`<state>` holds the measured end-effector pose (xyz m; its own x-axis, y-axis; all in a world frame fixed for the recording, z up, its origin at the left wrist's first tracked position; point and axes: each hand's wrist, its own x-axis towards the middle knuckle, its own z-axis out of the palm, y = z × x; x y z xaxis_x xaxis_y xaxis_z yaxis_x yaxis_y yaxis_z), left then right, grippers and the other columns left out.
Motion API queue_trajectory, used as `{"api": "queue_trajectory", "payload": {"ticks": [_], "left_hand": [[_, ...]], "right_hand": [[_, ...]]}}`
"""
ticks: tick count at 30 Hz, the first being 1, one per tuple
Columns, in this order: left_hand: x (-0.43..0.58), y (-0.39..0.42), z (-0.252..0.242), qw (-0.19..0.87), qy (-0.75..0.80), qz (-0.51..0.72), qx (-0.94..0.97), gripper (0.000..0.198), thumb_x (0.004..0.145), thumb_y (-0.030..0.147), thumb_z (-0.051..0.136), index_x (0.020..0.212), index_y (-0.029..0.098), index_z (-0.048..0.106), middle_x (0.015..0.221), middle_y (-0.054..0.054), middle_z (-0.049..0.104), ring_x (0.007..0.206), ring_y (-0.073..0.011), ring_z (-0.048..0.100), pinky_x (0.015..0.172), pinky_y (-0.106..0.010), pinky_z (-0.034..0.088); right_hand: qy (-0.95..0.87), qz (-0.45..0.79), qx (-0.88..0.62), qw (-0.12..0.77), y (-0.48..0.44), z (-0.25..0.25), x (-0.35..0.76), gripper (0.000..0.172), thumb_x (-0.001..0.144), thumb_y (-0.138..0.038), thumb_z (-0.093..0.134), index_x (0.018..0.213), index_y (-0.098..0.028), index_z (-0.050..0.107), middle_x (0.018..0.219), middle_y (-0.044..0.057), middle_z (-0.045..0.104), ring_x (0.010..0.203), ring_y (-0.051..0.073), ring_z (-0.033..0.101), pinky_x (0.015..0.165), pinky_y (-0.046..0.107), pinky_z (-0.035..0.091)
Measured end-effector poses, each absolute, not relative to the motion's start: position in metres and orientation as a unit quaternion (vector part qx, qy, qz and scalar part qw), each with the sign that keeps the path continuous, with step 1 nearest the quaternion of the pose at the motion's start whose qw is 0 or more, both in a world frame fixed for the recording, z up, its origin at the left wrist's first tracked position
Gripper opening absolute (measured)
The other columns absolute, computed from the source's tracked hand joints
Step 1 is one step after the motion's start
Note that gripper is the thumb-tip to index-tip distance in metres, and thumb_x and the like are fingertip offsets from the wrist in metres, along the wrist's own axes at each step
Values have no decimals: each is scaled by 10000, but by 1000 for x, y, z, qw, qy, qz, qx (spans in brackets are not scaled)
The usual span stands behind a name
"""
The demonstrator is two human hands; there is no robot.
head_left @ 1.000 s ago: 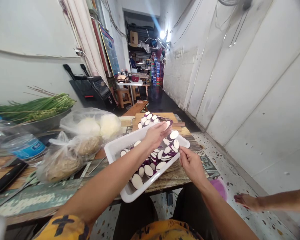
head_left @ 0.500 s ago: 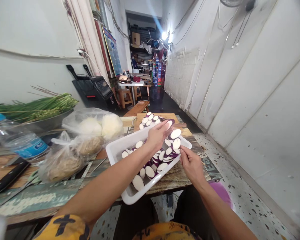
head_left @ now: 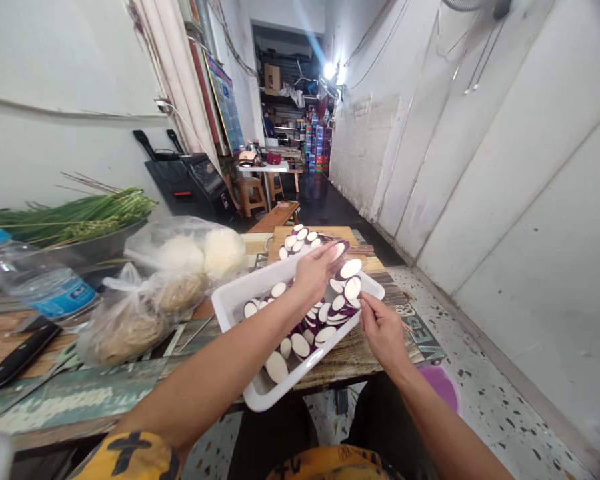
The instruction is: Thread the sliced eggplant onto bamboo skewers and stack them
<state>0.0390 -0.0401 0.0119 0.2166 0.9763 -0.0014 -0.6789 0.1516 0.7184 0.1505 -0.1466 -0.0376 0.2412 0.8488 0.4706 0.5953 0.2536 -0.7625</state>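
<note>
A white plastic tub (head_left: 300, 375) holds many oval eggplant slices (head_left: 300, 345) with white flesh and purple skin. Over its far right corner, my left hand (head_left: 314, 270) is closed on an eggplant slice (head_left: 339, 251). Two more slices (head_left: 351, 269) hang in a line between my hands and look threaded together. My right hand (head_left: 383, 327) pinches at the lower end of this line, its fingers closed on a thin skewer; most of the skewer is hidden by the slices and fingers.
Beyond the tub, a wooden board (head_left: 347, 233) carries more eggplant slices. Leftward are tied plastic bags (head_left: 130, 327), a water bottle (head_left: 63, 293), a black-handled knife (head_left: 17, 357) and a bowl of green vegetables (head_left: 90, 243). A purple basin (head_left: 443, 387) stands on the floor at right.
</note>
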Motion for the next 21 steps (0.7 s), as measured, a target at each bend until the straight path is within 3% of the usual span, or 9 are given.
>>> {"api": "queue_trajectory", "payload": {"ticks": [5,12,15,19,21], "left_hand": [[36,-39,14,724,238,568,311,171,705,109,653,874,114,631,849,-76,681,752,-156,654,817,-334,484],[34,-40,20,720,241,563,326,104,708,113,650,807,113,617,785,-54,659,733,-146,642,742,-303,500],[34,-40,20,727,251,559,311,99,708,115,650,797,107,607,783,-63,654,712,-140,637,714,-289,504],[32,-38,18,742,243,552,294,90,700,117,655,771,96,604,768,-72,651,712,-150,639,684,-267,507],[32,-37,17,745,239,550,292,84,702,116,652,768,93,606,761,-74,652,717,-157,641,676,-265,509]], "right_hand": [[-621,93,-591,507,-145,-44,157,334,846,-281,429,1063,-156,650,778,60,666,623,148,569,577,233,433],[-610,146,-571,530,-148,-43,162,321,840,-284,451,1052,-153,653,574,1,538,547,120,486,577,243,405],[-585,246,-542,551,-150,-39,158,324,837,-315,471,1068,-158,637,533,-29,458,478,87,410,484,219,356],[-493,462,-483,557,-150,-35,155,423,823,-393,492,1159,-145,560,495,-76,370,349,34,222,338,184,180],[-476,481,-477,561,-149,-36,157,430,809,-399,511,1148,-139,565,499,-77,373,347,28,210,335,181,162]]}}
